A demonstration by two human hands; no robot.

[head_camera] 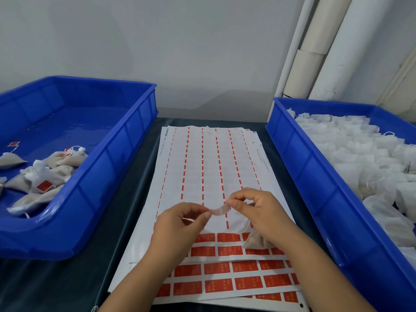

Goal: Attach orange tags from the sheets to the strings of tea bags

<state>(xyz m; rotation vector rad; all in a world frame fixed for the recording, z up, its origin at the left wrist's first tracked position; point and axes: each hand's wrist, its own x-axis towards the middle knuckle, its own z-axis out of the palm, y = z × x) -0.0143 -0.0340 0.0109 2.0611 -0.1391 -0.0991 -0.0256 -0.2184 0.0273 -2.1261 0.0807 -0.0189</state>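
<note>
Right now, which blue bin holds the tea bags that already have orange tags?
The left blue bin: its few tea bags carry orange tags. The right blue bin is heaped with white untagged bags.

Two blue bins [126, 140] — two hands [180, 224]

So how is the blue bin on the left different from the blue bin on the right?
The left bin holds only a few tea bags, several showing orange tags, with much bare blue floor visible. The right bin is heaped with white bags, none showing a tag, and its floor is hidden. The left bin's bags look tan; the right bin's look mostly white. Both are blue plastic trays flanking the tag sheets.
</note>
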